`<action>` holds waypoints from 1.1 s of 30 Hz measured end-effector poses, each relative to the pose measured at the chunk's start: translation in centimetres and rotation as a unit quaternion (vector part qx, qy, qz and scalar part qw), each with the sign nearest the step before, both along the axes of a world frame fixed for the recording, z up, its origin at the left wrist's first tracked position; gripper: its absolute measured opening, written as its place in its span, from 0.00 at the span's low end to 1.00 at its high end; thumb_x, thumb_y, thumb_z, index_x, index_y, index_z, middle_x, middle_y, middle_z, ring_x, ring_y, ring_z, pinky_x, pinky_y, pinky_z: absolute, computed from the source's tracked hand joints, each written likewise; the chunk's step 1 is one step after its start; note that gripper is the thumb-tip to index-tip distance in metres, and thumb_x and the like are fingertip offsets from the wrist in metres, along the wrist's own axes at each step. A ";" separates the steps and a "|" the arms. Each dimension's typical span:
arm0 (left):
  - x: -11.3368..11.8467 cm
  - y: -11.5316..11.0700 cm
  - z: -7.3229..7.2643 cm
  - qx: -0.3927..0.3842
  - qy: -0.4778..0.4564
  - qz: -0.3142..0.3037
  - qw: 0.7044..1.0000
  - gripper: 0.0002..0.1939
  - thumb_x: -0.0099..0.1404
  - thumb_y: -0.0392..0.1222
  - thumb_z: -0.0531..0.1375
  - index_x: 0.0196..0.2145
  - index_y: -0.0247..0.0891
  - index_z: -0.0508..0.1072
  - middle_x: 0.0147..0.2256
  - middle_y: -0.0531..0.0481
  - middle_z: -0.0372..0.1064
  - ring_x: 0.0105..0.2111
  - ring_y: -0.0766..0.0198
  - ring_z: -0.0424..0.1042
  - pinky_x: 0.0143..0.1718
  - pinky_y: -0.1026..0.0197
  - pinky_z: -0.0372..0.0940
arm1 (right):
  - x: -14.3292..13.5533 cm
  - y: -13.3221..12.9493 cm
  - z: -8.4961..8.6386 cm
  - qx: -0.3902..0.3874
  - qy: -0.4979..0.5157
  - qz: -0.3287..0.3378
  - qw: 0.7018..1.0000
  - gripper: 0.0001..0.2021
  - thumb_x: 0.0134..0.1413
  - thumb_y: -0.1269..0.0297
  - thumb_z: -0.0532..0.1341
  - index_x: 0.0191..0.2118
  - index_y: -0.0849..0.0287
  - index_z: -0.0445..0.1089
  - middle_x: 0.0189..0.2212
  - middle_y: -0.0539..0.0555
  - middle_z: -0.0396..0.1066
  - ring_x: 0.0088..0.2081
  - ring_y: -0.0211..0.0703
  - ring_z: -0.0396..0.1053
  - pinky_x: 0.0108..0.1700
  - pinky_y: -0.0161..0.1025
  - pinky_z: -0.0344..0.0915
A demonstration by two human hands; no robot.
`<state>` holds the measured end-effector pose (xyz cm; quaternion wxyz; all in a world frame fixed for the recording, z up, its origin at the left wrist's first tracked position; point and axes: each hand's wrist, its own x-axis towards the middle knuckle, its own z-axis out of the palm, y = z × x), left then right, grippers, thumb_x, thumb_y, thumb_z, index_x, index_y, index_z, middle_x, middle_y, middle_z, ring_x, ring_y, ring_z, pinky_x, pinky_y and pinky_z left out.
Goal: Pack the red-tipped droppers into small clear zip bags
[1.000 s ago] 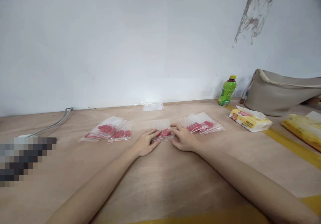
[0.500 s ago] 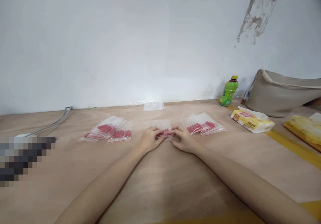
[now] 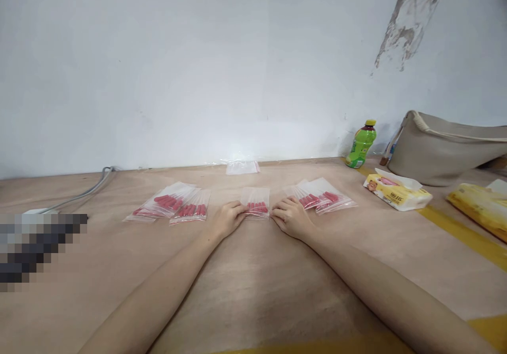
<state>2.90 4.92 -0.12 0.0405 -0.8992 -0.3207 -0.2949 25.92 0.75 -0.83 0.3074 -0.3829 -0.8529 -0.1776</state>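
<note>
A small clear zip-lock bag [image 3: 255, 194] with several red stick-like pieces [image 3: 257, 207] inside lies flat on the table between my hands, its sealed edge toward me. My left hand [image 3: 228, 219] pinches the bag's near left corner between thumb and fingers. At the near right corner, the closed fingertips of my right hand [image 3: 292, 218] grip the bag's edge. Similar filled bags lie fanned out to the left [image 3: 168, 202] and in another overlapping group to the right [image 3: 322, 198], partly behind my right hand.
Against the wall lies a flat clear bag [image 3: 242, 168]. To the right are a green bottle [image 3: 361, 145], a yellow tissue pack [image 3: 398, 191], a second yellow pack [image 3: 479, 206] and a grey handbag [image 3: 447, 150]. A cable [image 3: 89, 189] and a blurred dark object [image 3: 43, 248] are at left.
My hands have moved apart from over the middle bag to its two sides, and the bag with its red pieces now shows flat between them.
</note>
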 end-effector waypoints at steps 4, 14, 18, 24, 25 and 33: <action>0.2 0.0 -0.4 0.006 -0.009 0.006 1.000 0.08 0.62 0.37 0.54 0.33 0.38 0.73 0.29 0.49 0.70 0.29 0.65 0.69 0.32 0.65 0.63 | -0.2 0.0 0.1 0.020 -0.007 -0.037 0.999 0.05 0.52 0.68 0.57 0.29 0.59 0.69 0.27 0.52 0.72 0.32 0.40 0.64 0.38 0.40 0.51; 1.9 -0.1 -0.2 0.041 0.001 0.005 0.999 0.08 0.61 0.40 0.55 0.27 0.36 0.70 0.24 0.50 0.66 0.25 0.66 0.66 0.28 0.64 0.61 | -0.5 0.4 -0.2 0.084 -0.048 -0.060 0.994 0.09 0.54 0.70 0.55 0.26 0.59 0.69 0.23 0.51 0.71 0.30 0.39 0.62 0.41 0.42 0.49; 2.0 -0.4 0.3 0.057 -0.004 -0.005 0.998 0.10 0.61 0.45 0.56 0.30 0.36 0.71 0.29 0.47 0.68 0.31 0.62 0.67 0.34 0.60 0.63 | -0.3 0.7 -0.2 0.090 -0.054 -0.060 0.993 0.10 0.54 0.71 0.55 0.25 0.59 0.69 0.21 0.51 0.70 0.29 0.38 0.61 0.41 0.41 0.49; 2.0 -0.6 0.6 0.100 0.031 -0.096 0.990 0.09 0.62 0.43 0.55 0.33 0.38 0.72 0.34 0.47 0.70 0.35 0.63 0.68 0.38 0.60 0.63 | 0.0 1.0 -0.1 0.121 -0.079 -0.029 0.989 0.11 0.54 0.75 0.53 0.25 0.60 0.68 0.21 0.51 0.68 0.29 0.38 0.60 0.44 0.42 0.50; 1.9 -0.5 0.6 0.110 0.039 -0.101 0.988 0.09 0.63 0.41 0.54 0.32 0.38 0.73 0.32 0.48 0.70 0.34 0.63 0.68 0.38 0.60 0.63 | 0.1 1.0 0.0 0.126 -0.085 -0.026 0.988 0.11 0.54 0.75 0.52 0.24 0.60 0.68 0.21 0.51 0.68 0.29 0.38 0.60 0.44 0.42 0.50; 3.0 -0.3 0.2 0.132 0.020 -0.094 0.987 0.07 0.62 0.38 0.54 0.34 0.38 0.72 0.33 0.47 0.70 0.34 0.63 0.68 0.37 0.60 0.64 | -0.3 1.0 0.3 0.125 -0.094 -0.032 0.987 0.11 0.54 0.75 0.51 0.24 0.61 0.66 0.21 0.51 0.67 0.29 0.38 0.59 0.45 0.43 0.49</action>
